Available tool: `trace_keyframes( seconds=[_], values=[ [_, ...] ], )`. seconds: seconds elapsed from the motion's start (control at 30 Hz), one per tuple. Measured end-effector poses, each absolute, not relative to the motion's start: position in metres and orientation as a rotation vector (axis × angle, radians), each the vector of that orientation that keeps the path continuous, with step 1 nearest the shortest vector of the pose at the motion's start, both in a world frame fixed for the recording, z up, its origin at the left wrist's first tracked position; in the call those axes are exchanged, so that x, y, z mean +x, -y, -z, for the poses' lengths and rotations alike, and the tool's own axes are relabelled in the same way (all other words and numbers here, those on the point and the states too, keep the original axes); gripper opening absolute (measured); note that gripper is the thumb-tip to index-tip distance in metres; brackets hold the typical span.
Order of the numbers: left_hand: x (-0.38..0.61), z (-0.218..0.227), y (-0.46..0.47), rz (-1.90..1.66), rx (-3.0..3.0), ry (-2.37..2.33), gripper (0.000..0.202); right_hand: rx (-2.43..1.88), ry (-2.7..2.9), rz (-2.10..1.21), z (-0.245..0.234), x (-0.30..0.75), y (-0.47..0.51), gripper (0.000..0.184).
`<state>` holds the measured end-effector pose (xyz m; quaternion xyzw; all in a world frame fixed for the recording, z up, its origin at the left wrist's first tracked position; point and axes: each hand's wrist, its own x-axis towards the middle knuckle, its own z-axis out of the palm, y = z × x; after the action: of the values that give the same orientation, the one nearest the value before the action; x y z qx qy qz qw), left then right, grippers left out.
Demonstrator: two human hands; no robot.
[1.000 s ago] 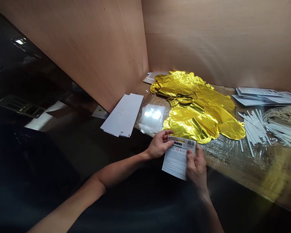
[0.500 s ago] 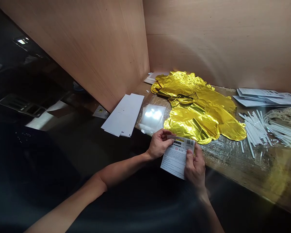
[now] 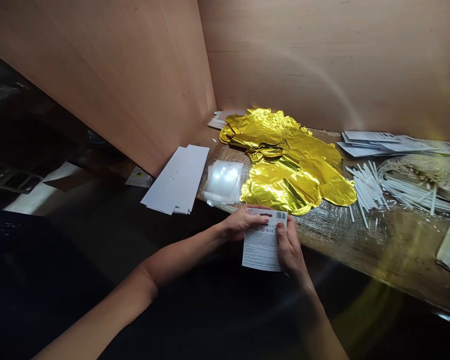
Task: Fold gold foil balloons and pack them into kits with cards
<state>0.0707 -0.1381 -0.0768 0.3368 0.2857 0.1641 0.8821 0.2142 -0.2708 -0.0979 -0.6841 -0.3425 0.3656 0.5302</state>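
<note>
1. Since the earlier frame, the printed card has turned from a slant to nearly upright in view, and both hands have shifted with it.
2. The left hand pinches the card's upper left corner; the right hand pinches its right edge, fingers curled.
3. The card lies between the hands, its long axis pointing away from the person and its barcode end toward the gold foil balloons. The left hand is nearer the foil.
4. On the tabletop: white card strips, clear plastic sleeves, white sticks, paper leaflets.
</note>
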Motion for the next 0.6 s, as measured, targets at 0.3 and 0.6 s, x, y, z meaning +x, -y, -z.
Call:
trace_keyframes(
  seconds=[0.3,0.6],
  values=[
    [0.106,0.070,0.139,-0.494,0.640,-0.590,0.054,-1.409,0.421,-1.138,0.119,0.212,0.313,0.057],
    [0.134,0.085,0.184,-0.374,0.666,-0.506,0.057,-1.290,0.218,-0.958,0.115,0.216,0.331,0.043]
  ],
)
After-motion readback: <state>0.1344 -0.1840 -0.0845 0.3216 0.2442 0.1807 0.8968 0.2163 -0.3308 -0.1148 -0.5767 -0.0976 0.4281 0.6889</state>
